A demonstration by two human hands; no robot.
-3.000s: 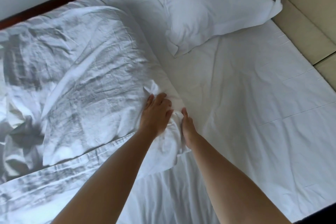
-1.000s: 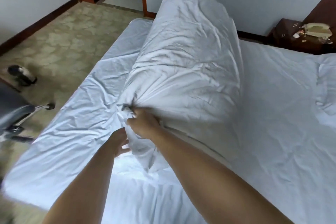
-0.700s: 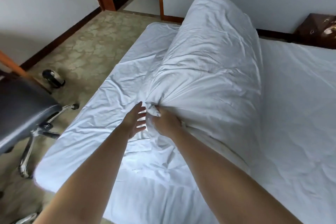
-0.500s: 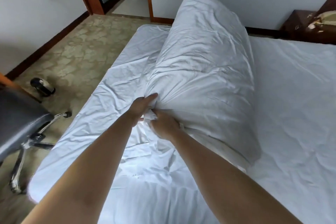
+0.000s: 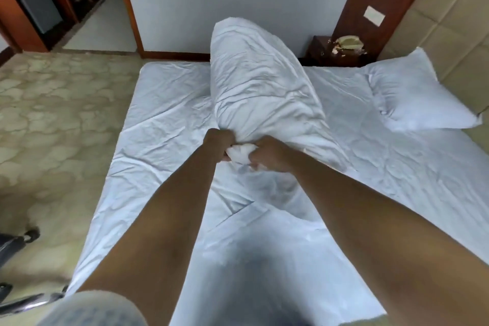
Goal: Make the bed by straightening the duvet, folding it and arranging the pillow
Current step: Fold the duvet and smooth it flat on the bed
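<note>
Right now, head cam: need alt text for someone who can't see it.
Both hands, left hand and right hand, grip one bunched end of a white duvet that billows up over a white-sheeted bed. A white pillow lies at the right by a padded beige headboard.

Illumination is soft, diffuse daylight with no hard glare. The white duvet [image 5: 264, 92] renders bright, its creases lightly shaded. A dark, blurred shadow occupies the lower centre of the frame. Wide-angle distortion bends straight lines toward the edges. Lower left corner is out of focus. Overall sharpness is moderate, with slight softness throughout.
</note>
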